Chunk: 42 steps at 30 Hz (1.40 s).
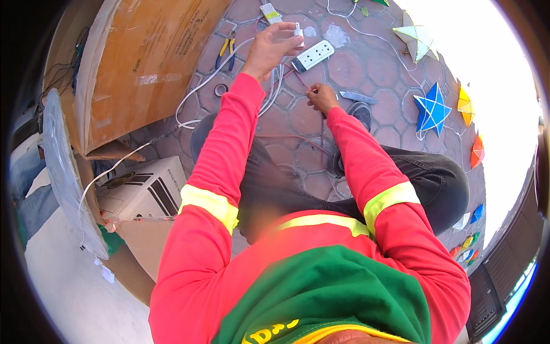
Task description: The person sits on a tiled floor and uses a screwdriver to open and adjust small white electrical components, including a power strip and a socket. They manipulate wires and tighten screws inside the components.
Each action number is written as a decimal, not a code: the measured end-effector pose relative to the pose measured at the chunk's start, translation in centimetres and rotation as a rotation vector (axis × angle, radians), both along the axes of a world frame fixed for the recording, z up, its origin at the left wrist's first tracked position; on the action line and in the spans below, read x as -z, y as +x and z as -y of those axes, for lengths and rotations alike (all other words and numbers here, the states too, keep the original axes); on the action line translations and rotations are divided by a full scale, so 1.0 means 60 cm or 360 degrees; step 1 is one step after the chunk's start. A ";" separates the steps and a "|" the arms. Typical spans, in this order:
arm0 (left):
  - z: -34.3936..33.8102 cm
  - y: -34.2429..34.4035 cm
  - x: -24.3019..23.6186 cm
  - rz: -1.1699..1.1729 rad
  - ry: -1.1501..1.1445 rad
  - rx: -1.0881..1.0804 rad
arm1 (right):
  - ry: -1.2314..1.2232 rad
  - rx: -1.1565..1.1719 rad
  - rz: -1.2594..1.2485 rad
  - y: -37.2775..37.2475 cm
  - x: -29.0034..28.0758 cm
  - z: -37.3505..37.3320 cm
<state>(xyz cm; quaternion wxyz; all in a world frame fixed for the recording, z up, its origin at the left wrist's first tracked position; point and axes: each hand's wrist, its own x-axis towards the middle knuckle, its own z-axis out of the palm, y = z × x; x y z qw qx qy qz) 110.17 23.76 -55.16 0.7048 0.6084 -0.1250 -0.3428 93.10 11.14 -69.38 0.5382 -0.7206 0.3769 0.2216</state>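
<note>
Paved floor (372, 69) carried power strip (313, 55), pliers (226, 50), tape roll (220, 90), white cables (200, 89), cardboard boxes (143, 63), star lanterns (431, 110).

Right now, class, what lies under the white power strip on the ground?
The white power strip rests on reddish hexagonal paving stones, with white cables running beside it. The left hand holds a small white plug above its end, covering the paving there.

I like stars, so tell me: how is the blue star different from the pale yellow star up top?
The blue star is deep blue; the pale yellow star is cream with yellow-green edges. The blue star lies lower in the picture, nearer the person's right hand; the pale yellow star lies further up, in bright glare. Both are pointed stars with folded-looking faces, lying on the paved ground, with thin white cord nearby.
</note>
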 end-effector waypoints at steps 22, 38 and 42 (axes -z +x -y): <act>-0.007 0.004 0.008 -0.0456 -0.0523 -0.0167 | 0.0446 0.0561 0.1097 0.127 -0.167 0.068; 0.012 -0.004 0.007 0.0426 0.0247 0.0131 | 0.0101 0.0063 0.0991 0.131 -0.228 0.075; 0.013 -0.004 0.016 0.0313 0.0140 0.0116 | 0.0228 0.0175 0.1030 0.124 -0.215 0.073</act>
